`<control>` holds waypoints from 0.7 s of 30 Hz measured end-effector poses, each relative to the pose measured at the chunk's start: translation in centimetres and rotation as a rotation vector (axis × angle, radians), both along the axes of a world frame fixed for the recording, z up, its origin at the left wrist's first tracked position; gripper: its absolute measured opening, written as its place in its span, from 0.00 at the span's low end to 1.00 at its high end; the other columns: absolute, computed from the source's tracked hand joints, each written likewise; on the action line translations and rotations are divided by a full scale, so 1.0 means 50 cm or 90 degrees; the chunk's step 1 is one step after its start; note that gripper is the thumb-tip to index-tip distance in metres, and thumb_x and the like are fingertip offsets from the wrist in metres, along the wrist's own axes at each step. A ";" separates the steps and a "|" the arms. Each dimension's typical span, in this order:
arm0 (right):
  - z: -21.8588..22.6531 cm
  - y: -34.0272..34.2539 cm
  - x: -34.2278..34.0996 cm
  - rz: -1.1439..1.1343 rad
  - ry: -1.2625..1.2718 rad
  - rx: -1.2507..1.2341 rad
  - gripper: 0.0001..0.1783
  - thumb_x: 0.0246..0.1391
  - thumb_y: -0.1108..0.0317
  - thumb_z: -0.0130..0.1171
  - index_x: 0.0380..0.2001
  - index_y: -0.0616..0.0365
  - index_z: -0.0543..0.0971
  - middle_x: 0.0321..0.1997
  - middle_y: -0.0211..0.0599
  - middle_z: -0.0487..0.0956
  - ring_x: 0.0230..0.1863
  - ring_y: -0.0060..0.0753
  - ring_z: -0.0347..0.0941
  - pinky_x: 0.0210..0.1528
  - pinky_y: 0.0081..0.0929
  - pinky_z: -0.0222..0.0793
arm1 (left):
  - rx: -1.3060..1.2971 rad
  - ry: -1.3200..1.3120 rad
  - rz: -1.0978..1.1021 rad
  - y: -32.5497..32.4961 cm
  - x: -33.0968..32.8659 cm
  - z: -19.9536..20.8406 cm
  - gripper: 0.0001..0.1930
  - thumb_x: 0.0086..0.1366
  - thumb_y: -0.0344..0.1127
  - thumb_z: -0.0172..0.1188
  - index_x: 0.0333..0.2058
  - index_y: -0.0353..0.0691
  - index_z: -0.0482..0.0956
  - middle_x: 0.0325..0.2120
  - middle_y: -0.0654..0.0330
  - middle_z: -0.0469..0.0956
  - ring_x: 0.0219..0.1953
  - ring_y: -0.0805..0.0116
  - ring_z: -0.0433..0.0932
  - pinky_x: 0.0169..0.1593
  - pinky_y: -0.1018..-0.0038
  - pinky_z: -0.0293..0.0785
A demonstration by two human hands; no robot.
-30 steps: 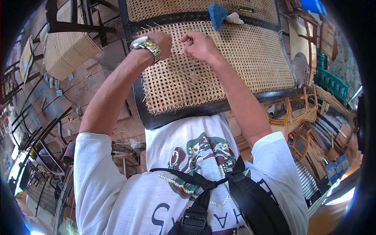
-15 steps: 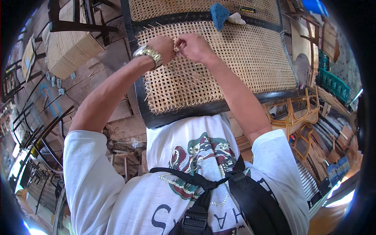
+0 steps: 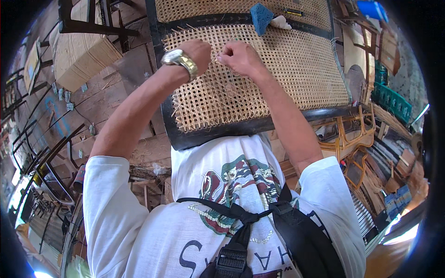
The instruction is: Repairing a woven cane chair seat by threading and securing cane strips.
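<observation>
A woven cane panel fills a black frame in front of me. Over its left part, my left hand, with a metal-banded watch at the wrist, is curled closed. My right hand is beside it, a small gap to the right, its fingers bent into a pinch. Whatever either hand holds is too thin or hidden to make out. Loose cane ends stick out along the panel's upper left and left edges.
A blue sponge-like block and a whitish lump lie on the frame's crossbar, near a small yellow-and-black tool. A cardboard box stands left. Rattan frames and a green crate are at right.
My hands were together at the fingertips and have now drawn apart, the right one slightly to the right. The left wrist has turned, showing more of the watch face.
</observation>
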State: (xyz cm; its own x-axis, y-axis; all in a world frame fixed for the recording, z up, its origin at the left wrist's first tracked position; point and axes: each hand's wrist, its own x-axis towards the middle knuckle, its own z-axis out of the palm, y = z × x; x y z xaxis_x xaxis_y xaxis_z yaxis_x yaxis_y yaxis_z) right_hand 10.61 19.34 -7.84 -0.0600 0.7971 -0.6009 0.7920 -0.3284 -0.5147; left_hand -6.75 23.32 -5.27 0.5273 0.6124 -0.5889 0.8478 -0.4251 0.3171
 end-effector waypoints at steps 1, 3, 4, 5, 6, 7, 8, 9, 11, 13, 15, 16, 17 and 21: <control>-0.004 -0.003 -0.001 0.029 -0.009 0.036 0.14 0.54 0.55 0.65 0.32 0.55 0.83 0.36 0.38 0.83 0.41 0.37 0.80 0.45 0.40 0.75 | 0.041 0.039 -0.067 -0.002 0.009 -0.006 0.12 0.68 0.33 0.52 0.34 0.33 0.83 0.30 0.50 0.83 0.33 0.62 0.84 0.37 0.66 0.83; -0.011 -0.006 0.003 0.055 -0.017 0.073 0.14 0.54 0.54 0.65 0.32 0.54 0.83 0.36 0.37 0.83 0.41 0.36 0.80 0.45 0.40 0.75 | 0.041 0.021 -0.094 0.003 0.006 -0.014 0.13 0.68 0.34 0.52 0.34 0.33 0.83 0.30 0.49 0.83 0.32 0.62 0.84 0.37 0.66 0.83; -0.007 -0.008 -0.001 0.041 -0.026 0.056 0.15 0.54 0.53 0.65 0.32 0.53 0.83 0.37 0.36 0.83 0.41 0.36 0.80 0.45 0.40 0.75 | 0.038 0.002 -0.121 0.006 0.004 -0.016 0.13 0.68 0.34 0.51 0.35 0.32 0.83 0.30 0.48 0.83 0.32 0.63 0.84 0.37 0.67 0.83; -0.003 -0.011 -0.006 0.026 -0.035 0.038 0.15 0.54 0.52 0.66 0.32 0.52 0.83 0.38 0.36 0.83 0.42 0.36 0.80 0.45 0.39 0.75 | 0.007 0.012 -0.082 0.015 0.004 -0.014 0.15 0.69 0.36 0.50 0.33 0.32 0.83 0.30 0.50 0.84 0.29 0.66 0.84 0.35 0.71 0.82; 0.000 -0.011 -0.012 0.023 -0.033 0.038 0.15 0.54 0.52 0.66 0.32 0.52 0.83 0.38 0.36 0.83 0.42 0.36 0.80 0.45 0.39 0.75 | 0.007 0.014 -0.085 0.021 -0.002 -0.020 0.15 0.69 0.36 0.50 0.33 0.32 0.83 0.30 0.50 0.84 0.29 0.66 0.84 0.35 0.71 0.82; 0.006 -0.012 -0.021 0.013 -0.037 0.032 0.15 0.54 0.51 0.66 0.33 0.52 0.83 0.38 0.36 0.83 0.42 0.36 0.80 0.46 0.40 0.74 | -0.119 -0.024 0.046 0.027 -0.013 -0.031 0.16 0.69 0.41 0.54 0.31 0.33 0.83 0.25 0.54 0.83 0.26 0.68 0.83 0.32 0.71 0.81; 0.010 -0.011 -0.029 0.008 -0.038 0.027 0.15 0.53 0.51 0.67 0.33 0.51 0.83 0.39 0.36 0.83 0.43 0.36 0.80 0.48 0.40 0.74 | -0.244 -0.060 0.183 0.036 -0.025 -0.043 0.18 0.69 0.46 0.58 0.29 0.35 0.83 0.21 0.57 0.83 0.22 0.69 0.83 0.28 0.71 0.80; 0.017 -0.015 -0.033 0.007 -0.035 0.029 0.15 0.53 0.51 0.67 0.33 0.51 0.83 0.39 0.36 0.83 0.43 0.36 0.80 0.48 0.40 0.74 | -0.294 -0.054 0.227 0.043 -0.033 -0.058 0.24 0.69 0.53 0.57 0.28 0.36 0.83 0.19 0.60 0.82 0.19 0.73 0.81 0.27 0.73 0.79; 0.027 -0.027 -0.038 0.035 -0.010 0.058 0.13 0.53 0.54 0.66 0.33 0.50 0.83 0.39 0.37 0.83 0.44 0.37 0.80 0.50 0.43 0.72 | -0.274 -0.063 0.195 0.038 -0.042 -0.062 0.23 0.69 0.53 0.57 0.30 0.35 0.84 0.18 0.60 0.82 0.18 0.73 0.81 0.27 0.74 0.78; 0.018 -0.034 -0.044 0.021 -0.021 0.090 0.12 0.53 0.56 0.65 0.34 0.51 0.83 0.39 0.38 0.83 0.44 0.39 0.79 0.52 0.44 0.71 | -0.221 -0.069 0.163 0.034 -0.042 -0.064 0.26 0.66 0.60 0.56 0.35 0.38 0.85 0.21 0.57 0.83 0.23 0.72 0.83 0.29 0.74 0.79; 0.011 -0.037 -0.053 0.007 -0.031 0.122 0.11 0.53 0.58 0.64 0.35 0.52 0.83 0.39 0.40 0.82 0.44 0.40 0.79 0.53 0.45 0.70 | -0.137 -0.049 0.107 0.032 -0.045 -0.062 0.26 0.67 0.60 0.55 0.37 0.39 0.84 0.25 0.56 0.84 0.27 0.69 0.84 0.31 0.72 0.80; 0.015 -0.035 -0.062 0.014 -0.049 0.096 0.11 0.53 0.60 0.63 0.36 0.53 0.83 0.40 0.41 0.81 0.44 0.42 0.79 0.54 0.46 0.69 | -0.053 -0.029 0.051 0.031 -0.049 -0.060 0.25 0.67 0.60 0.54 0.38 0.41 0.84 0.28 0.55 0.85 0.31 0.67 0.85 0.33 0.70 0.81; 0.020 -0.035 -0.060 0.016 -0.072 0.070 0.11 0.53 0.62 0.62 0.38 0.55 0.82 0.41 0.43 0.81 0.45 0.44 0.78 0.55 0.48 0.68 | -0.007 0.018 0.049 0.037 -0.050 -0.032 0.23 0.68 0.58 0.54 0.40 0.42 0.83 0.31 0.54 0.84 0.34 0.63 0.85 0.36 0.68 0.81; 0.009 -0.100 -0.032 0.067 -0.065 0.317 0.11 0.55 0.63 0.60 0.38 0.58 0.80 0.42 0.44 0.79 0.44 0.44 0.77 0.54 0.48 0.68 | 0.190 0.094 -0.037 0.088 -0.137 0.040 0.16 0.69 0.50 0.53 0.41 0.44 0.80 0.33 0.52 0.83 0.40 0.53 0.83 0.42 0.56 0.80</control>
